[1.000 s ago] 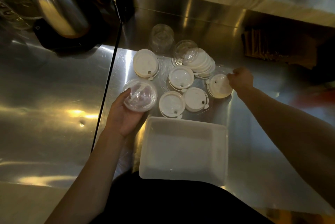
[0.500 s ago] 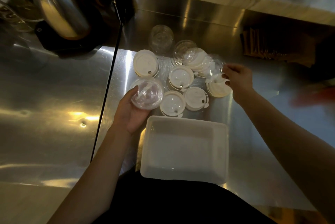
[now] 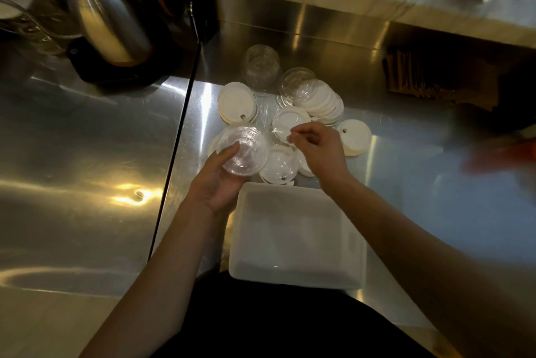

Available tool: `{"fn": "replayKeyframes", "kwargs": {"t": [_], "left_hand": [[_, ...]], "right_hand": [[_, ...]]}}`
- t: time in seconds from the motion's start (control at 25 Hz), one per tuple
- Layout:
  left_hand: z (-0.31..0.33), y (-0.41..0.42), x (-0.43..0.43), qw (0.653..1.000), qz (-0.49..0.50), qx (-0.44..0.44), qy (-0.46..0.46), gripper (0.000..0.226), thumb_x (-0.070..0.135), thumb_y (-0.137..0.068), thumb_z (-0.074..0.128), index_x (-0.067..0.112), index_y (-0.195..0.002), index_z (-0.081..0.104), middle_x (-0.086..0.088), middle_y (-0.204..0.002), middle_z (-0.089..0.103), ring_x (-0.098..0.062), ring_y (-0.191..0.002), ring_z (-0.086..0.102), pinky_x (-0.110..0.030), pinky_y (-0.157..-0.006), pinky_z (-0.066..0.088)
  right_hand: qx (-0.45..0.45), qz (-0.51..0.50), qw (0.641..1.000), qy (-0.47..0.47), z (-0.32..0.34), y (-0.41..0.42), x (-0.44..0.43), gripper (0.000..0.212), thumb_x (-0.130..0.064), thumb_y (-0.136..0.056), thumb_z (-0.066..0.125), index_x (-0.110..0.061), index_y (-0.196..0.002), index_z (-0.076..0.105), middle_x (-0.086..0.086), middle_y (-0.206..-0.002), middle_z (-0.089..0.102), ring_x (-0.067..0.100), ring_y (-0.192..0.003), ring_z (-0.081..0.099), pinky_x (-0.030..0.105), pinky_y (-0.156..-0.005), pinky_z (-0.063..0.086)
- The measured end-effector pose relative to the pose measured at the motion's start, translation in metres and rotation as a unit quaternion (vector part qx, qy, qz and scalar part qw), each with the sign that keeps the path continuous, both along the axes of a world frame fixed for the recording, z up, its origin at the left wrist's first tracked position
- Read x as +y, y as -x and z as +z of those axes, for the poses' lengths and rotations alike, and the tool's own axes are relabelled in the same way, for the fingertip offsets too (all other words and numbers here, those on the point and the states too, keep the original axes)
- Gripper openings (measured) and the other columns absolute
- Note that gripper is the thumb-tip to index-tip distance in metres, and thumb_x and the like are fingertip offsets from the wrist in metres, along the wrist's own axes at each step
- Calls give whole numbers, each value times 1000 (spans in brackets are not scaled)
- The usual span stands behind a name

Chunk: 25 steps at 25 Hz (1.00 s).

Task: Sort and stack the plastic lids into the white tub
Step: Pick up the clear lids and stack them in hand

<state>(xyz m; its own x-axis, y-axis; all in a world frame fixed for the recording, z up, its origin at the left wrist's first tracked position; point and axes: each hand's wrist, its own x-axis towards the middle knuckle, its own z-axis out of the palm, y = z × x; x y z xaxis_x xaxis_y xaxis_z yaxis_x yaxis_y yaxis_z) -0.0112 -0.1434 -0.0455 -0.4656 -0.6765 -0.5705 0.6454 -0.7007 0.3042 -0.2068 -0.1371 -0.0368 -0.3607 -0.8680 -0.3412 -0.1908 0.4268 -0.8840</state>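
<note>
Shows left hand (image 3: 214,186) cupping a clear lid stack (image 3: 245,153) just beyond the far-left corner of the white tub (image 3: 284,187), right hand (image 3: 322,148) pinching a faint single clear lid (image 3: 280,132) just right of that stack, suggesting a short leftward carry onto it before tubbing.

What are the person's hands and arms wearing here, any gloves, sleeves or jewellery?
No gloves on the left hand or right hand; the left forearm and right forearm are bare, with no sleeves, watch or bands showing. Dim light could hide a ring. Dark clothing covers the torso.
</note>
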Motion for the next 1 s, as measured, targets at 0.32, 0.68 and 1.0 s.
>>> {"fn": "replayKeyframes", "kwargs": {"t": [0.32,0.68,1.0], "left_hand": [[0,0,-2,984,-41,-161,65,47,-6,-83,61,7,-128,57,-22,-120,65,-29,-102,70,-56,-96,50],[2,1,1,978,-76,-173,84,40,2,-96,50,1,-136,51,-19,-124,64,-25,-111,65,-34,-86,57],[12,12,25,910,-161,-337,177,32,6,-94,59,3,-125,61,-9,-106,73,-16,-96,71,-29,-83,57]], "right_hand": [[10,29,1000,-4,0,-15,11,17,-22,-87,70,-15,-103,70,-3,-92,71,10,-86,67,28,-78,57],[-82,76,993,-34,5,-3,34,23,-20,-91,66,-10,-112,67,9,-94,74,19,-84,73,31,-71,59],[-91,63,994,-1,8,15,68,22,-15,-92,64,-8,-112,68,8,-91,75,19,-83,71,30,-74,58]]}}
